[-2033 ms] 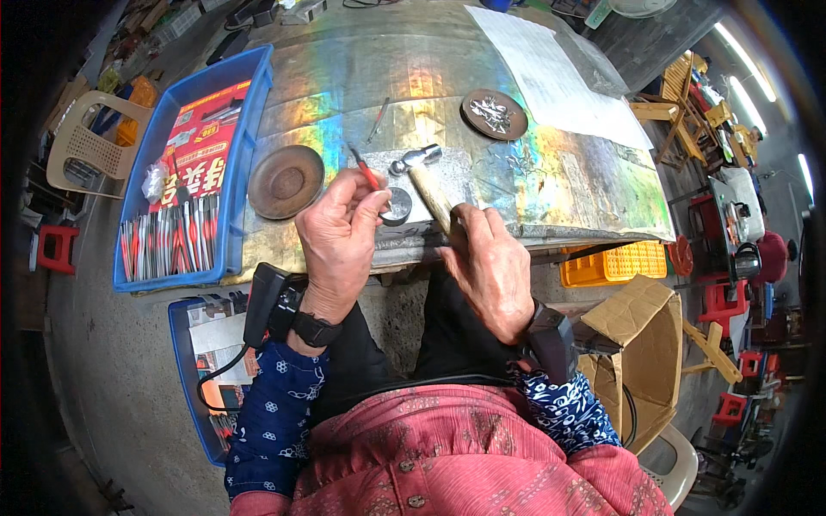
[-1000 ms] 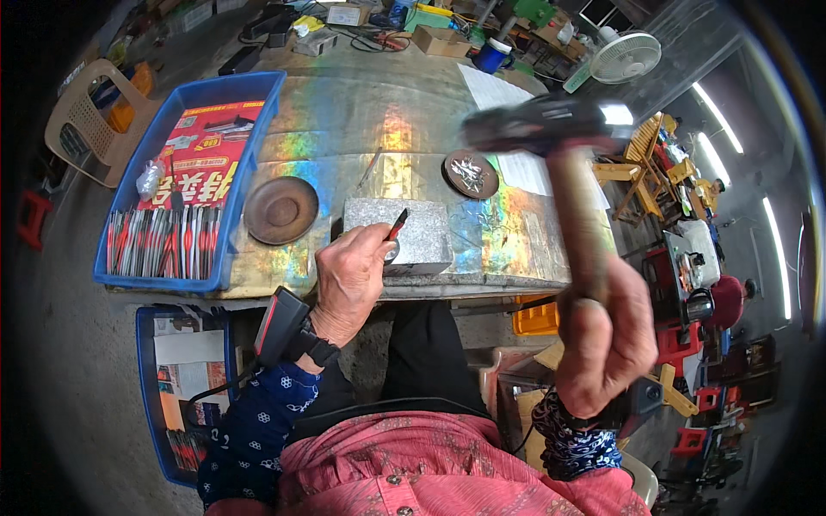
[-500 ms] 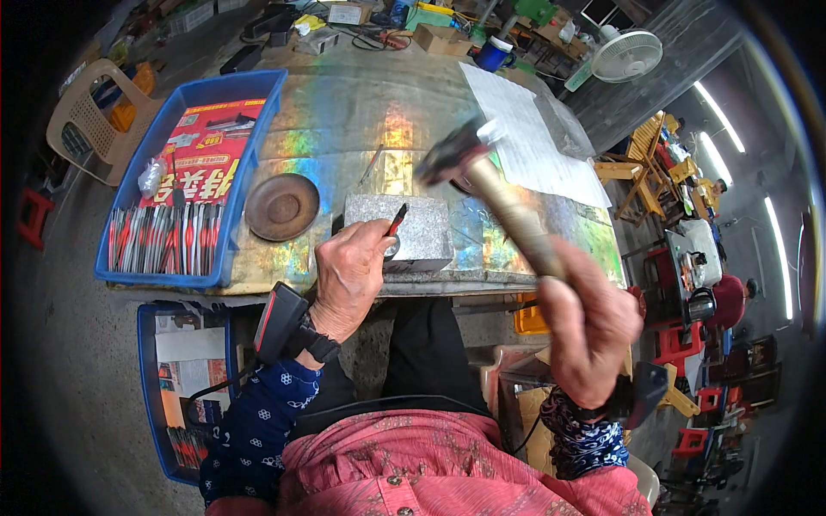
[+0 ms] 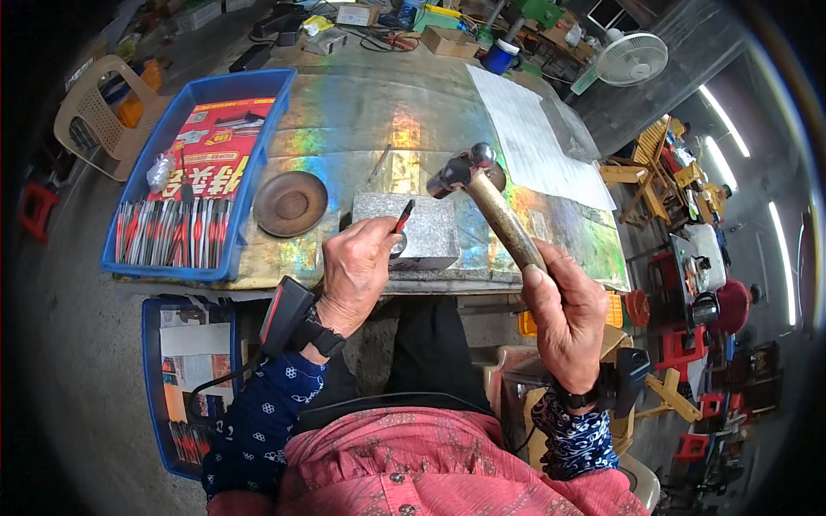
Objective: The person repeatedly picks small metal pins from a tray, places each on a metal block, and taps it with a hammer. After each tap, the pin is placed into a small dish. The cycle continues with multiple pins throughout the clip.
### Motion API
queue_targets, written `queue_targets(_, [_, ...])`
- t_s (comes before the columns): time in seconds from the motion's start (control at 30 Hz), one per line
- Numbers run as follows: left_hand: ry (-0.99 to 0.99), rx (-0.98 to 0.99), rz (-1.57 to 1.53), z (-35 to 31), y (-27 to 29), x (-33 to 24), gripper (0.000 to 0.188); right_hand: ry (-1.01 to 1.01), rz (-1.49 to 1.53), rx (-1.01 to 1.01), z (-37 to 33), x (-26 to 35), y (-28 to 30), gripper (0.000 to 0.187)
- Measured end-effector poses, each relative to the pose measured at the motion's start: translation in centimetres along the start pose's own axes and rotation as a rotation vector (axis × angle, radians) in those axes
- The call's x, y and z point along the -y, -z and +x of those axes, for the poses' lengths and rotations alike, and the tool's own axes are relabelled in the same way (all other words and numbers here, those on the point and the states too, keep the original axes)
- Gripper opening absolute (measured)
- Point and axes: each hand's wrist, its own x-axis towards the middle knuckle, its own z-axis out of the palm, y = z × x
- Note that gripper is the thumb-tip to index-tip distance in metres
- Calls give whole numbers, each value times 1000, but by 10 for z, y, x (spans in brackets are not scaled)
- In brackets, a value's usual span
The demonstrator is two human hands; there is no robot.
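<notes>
My left hand (image 4: 354,268) is closed over the near left part of a grey metal block (image 4: 430,225). It pinches a slim red-and-black piece (image 4: 403,217) whose dark tip points up and away from me. A small round shiny part shows under the fingers; its kind is unclear. My right hand (image 4: 568,320) is wrapped around the wooden handle of a ball-peen hammer (image 4: 502,217). The hammer's dark head is raised above the far right corner of the block, apart from it.
A blue tray (image 4: 234,249) on the left holds a row of slim red, black and silver pieces. Beside it lies a round brown dish (image 4: 291,204). White sheets (image 4: 551,159) cover the table's right side. A second blue tray (image 4: 153,378) sits lower left.
The hammer, blurred by motion before, now shows sharply, its head slightly lower and to the right. The left hand keeps its pinch on the piece at the block.
</notes>
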Motion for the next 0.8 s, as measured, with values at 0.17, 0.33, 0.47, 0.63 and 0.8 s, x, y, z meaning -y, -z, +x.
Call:
queue_targets(0.17, [316,3,-403,10,9,4,12,33,-102,-15,-3,-30,-17,22])
queue_targets(0.33, [463,42,-682,20,36,18,15,145,-259,-126,-6,-62,-42,24])
queue_targets(0.47, [468,16,-633,17,51,32,15,169,-391,-148,-10,-81,-60,26])
queue_targets(0.63, [183,23,222,14,71,52,20,175,-518,-146,-14,-98,-81,36])
queue_targets(0.8, [-41,162,780,14,78,68,13,147,-492,-104,-17,-104,-91,48])
